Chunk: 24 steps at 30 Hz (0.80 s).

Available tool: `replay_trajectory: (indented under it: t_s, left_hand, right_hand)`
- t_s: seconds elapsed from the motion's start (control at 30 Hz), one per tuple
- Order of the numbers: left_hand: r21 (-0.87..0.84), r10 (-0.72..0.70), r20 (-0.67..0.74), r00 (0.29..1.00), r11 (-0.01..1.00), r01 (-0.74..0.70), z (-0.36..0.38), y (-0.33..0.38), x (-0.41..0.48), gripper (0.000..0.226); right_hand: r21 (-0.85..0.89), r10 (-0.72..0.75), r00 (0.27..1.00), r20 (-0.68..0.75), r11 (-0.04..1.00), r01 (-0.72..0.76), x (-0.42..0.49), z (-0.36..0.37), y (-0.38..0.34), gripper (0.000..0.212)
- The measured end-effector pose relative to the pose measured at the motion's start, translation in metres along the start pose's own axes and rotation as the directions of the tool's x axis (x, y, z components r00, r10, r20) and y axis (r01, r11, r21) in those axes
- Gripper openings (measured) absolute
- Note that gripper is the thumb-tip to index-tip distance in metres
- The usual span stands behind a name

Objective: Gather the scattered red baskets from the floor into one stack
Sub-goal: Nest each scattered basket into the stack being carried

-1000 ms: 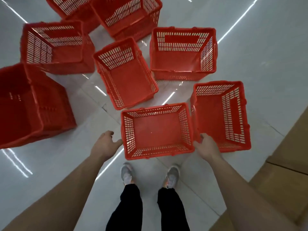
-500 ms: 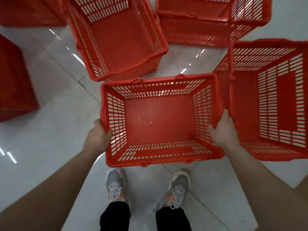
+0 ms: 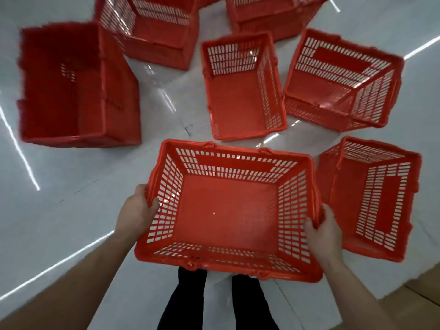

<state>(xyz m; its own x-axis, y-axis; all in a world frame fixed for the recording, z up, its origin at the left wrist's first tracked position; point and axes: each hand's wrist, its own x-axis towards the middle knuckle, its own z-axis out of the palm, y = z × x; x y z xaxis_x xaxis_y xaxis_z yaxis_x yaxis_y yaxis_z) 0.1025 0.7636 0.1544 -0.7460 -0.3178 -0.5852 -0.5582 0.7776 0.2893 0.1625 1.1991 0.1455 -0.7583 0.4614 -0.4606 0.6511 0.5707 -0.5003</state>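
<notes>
At 6 o'clock | my left hand (image 3: 138,210) and right hand (image 3: 323,232) clenched the side rims of one red slotted plastic basket (image 3: 228,210) | stack seemingly unstarted | at least six other baskets (image 3: 242,91) lay scattered, 10 to 3 o'clock

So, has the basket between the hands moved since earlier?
Yes. The held basket has lifted upward, now looming larger than the floor basket on its right.

On the glossy pale floor (image 3: 59,186) stand six red baskets: the left basket (image 3: 59,91), two far baskets (image 3: 154,36), the middle basket (image 3: 238,103) and two right baskets (image 3: 333,86).
</notes>
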Motion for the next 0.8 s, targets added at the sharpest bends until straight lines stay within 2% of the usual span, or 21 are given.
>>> replay_trajectory:
  t_s: [0.2,0.4,0.57,0.8]
  left_hand:
    - [-0.165,-0.112,-0.110,0.988,0.982,0.093,-0.155,-0.060,-0.093,0.047]
    - [-0.335,-0.208,-0.213,0.955,0.933,0.128,-0.267,-0.114,-0.150,0.046]
    - [-0.433,-0.259,-0.317,0.912,0.895,0.104,-0.327,-0.152,-0.163,0.042]
    - [-0.584,-0.382,-0.307,0.871,0.799,0.145,-0.363,-0.166,-0.129,0.043]
  right_hand:
    - [-0.033,-0.170,0.982,0.077,0.984,0.173,-0.071,-0.055,-0.169,0.038]
    - [-0.060,-0.285,0.953,0.099,0.955,0.292,-0.127,-0.064,-0.316,0.030]
    - [-0.024,-0.384,0.912,0.147,0.920,0.391,-0.156,-0.054,-0.418,0.034]
    - [-0.044,-0.557,0.812,0.176,0.819,0.572,-0.131,-0.026,-0.540,0.035]
